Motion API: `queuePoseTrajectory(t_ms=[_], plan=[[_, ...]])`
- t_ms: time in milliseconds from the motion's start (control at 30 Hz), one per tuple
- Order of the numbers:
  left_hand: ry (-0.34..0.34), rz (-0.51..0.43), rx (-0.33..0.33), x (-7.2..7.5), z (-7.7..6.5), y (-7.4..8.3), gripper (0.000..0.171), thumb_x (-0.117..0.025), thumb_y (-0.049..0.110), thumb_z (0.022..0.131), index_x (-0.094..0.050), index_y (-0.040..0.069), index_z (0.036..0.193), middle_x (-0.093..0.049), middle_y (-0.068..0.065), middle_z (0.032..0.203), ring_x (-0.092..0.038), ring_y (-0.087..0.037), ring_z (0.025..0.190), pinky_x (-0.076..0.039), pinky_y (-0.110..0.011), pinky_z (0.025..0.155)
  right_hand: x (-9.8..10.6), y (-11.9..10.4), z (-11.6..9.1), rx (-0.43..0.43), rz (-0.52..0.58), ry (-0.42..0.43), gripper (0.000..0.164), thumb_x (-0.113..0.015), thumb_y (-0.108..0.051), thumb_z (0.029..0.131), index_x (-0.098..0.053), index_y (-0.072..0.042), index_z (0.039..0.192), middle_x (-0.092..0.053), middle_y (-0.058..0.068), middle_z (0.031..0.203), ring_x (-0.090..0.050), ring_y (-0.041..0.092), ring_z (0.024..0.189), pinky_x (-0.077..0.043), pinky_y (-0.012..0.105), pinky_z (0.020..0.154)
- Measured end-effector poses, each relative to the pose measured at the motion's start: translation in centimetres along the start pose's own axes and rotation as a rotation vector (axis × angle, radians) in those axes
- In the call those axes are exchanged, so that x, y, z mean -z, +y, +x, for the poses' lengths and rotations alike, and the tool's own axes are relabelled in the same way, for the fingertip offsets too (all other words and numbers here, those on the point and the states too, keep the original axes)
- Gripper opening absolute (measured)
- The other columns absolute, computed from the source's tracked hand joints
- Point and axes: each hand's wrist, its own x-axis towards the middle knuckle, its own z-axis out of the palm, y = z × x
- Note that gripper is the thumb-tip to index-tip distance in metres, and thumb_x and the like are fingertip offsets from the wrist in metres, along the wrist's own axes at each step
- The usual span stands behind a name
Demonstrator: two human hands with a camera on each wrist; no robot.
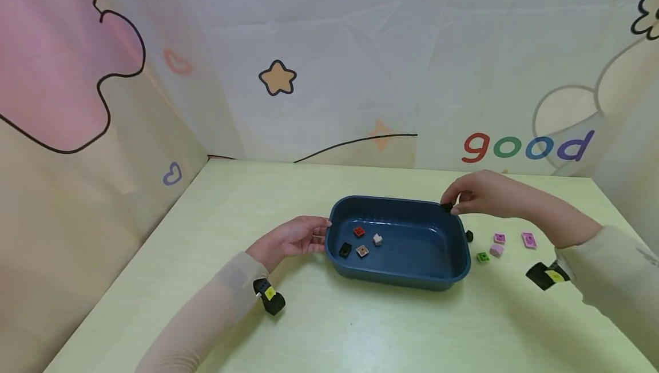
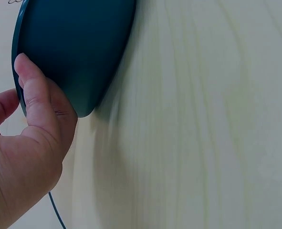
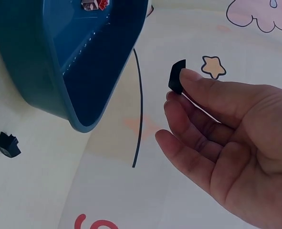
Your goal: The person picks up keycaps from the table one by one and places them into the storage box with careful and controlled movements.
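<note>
**Black block (image 3: 177,77) pinched near a blue tub (image 1: 417,247)**

Right of centre in the head view, the right hand (image 1: 479,194) holds the block in a narrow pinch by the tub's upper-right corner; the left hand (image 1: 300,236) grips the tub's left end.

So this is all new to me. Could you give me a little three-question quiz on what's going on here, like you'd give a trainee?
1. What is the right hand pinching?
2. How many small pieces lie inside the blue bin?
3. True or false: the green piece is inside the bin.

Key:
1. A small black piece.
2. Four: a red piece, a white piece, a tan piece and another black piece.
3. False: the green piece lies on the table, outside the bin.
</note>
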Motion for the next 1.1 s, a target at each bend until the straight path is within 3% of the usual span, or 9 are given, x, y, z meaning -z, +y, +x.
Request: queuePoseTrajectory(t_ms=[800, 1100], plan=[[0.025, -0.001, 0.000, 0.2, 0.0, -0.2, 0.021, -0.047, 0.014, 0.106, -0.063, 0.013, 0.091, -0.065, 0.005, 0.076, -0.063, -0.006, 0.065, -0.060, -0.015, 0.060, -0.3, -1.6, 2.8, 0.039, -0.008, -0.048, 0.024, -0.071, -0.010, 0.094, -0.073, -0.001, 0.115, -0.077, 0.005, 0.101, -0.064, 0.011, 0.083, -0.057, 0.025, 0.071], [0.035, 0.000, 0.012, 0.1, 0.0, -0.1, 0.015, -0.048, 0.015, 0.105, -0.060, 0.009, 0.100, -0.065, 0.004, 0.078, -0.062, -0.007, 0.065, -0.060, -0.015, 0.060, -0.7, -2.4, 3.8, 0.067, 0.007, -0.055, 0.024, -0.072, -0.008, 0.093, -0.073, 0.001, 0.115, -0.077, 0.008, 0.102, -0.064, 0.012, 0.084, -0.061, 0.028, 0.074]])
